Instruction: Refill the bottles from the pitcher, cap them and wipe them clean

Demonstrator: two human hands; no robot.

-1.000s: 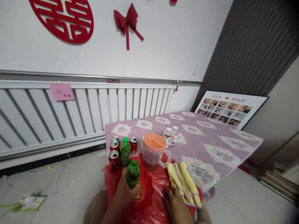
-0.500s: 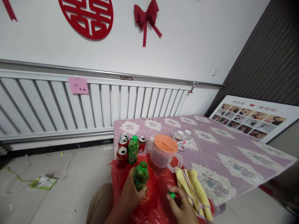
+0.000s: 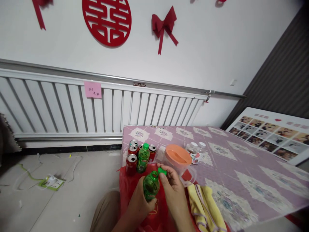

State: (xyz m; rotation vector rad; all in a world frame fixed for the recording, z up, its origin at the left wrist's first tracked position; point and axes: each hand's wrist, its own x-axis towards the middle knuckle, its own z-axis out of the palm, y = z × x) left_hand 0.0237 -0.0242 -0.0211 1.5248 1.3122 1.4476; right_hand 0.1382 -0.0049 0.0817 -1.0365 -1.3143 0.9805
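Note:
My left hand [image 3: 142, 198] is wrapped round an uncapped green plastic bottle [image 3: 151, 188], held upright over red plastic. Between the fingertips of my right hand [image 3: 172, 183] is a green bottle cap [image 3: 162, 171], right beside the bottle's open mouth. Behind the held bottle stands a second green bottle [image 3: 143, 158] with its cap on, among several opened drink cans [image 3: 131, 164]. A clear plastic pitcher with an orange lid [image 3: 178, 155] stands just beyond my right hand, which hides part of it. Closer to me on the right lies a folded yellow towel [image 3: 205, 206].
Two small bottles with white caps [image 3: 200, 151] stand behind the pitcher on a purple patterned tablecloth [image 3: 227, 164]. Red plastic [image 3: 125, 187] covers the near corner. A white radiator [image 3: 108, 109] runs along the wall. A photo board [image 3: 267, 129] leans at the right.
My right hand has moved up and left, bringing the green cap from above the towel side to the bottle's mouth. The bottle stays in my left hand. The view has shifted slightly.

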